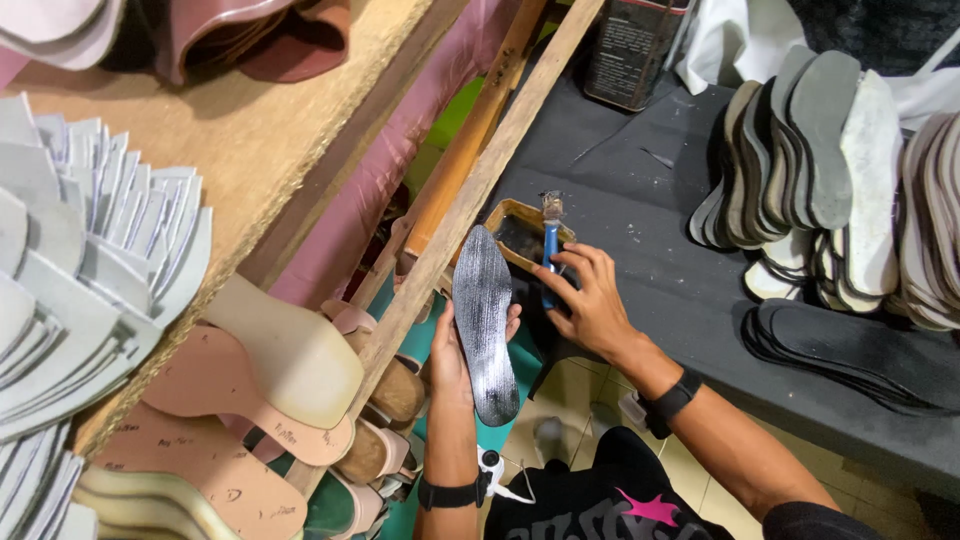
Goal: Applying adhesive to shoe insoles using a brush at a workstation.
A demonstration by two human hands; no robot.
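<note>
Left hand (pixel 452 352) grips the dark grey glossy shoe sole (pixel 485 322) from beneath, face up for coating. Right hand (pixel 590 300) pinches the blue-handled brush (pixel 550 258), bristles over the small rectangular glue tin (pixel 520 236), handy alongside.

Shoemaking workshop: stacked soles (pixel 830 170), wooden shelves (pixel 270 140).

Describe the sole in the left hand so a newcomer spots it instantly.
Start at the dark workbench and follow its wooden front rail down to the glue tin. Just left of it, the left hand holds one sole upright. Unlike the stacked soles on the bench, it is single, dark and streaked glossy.
</note>
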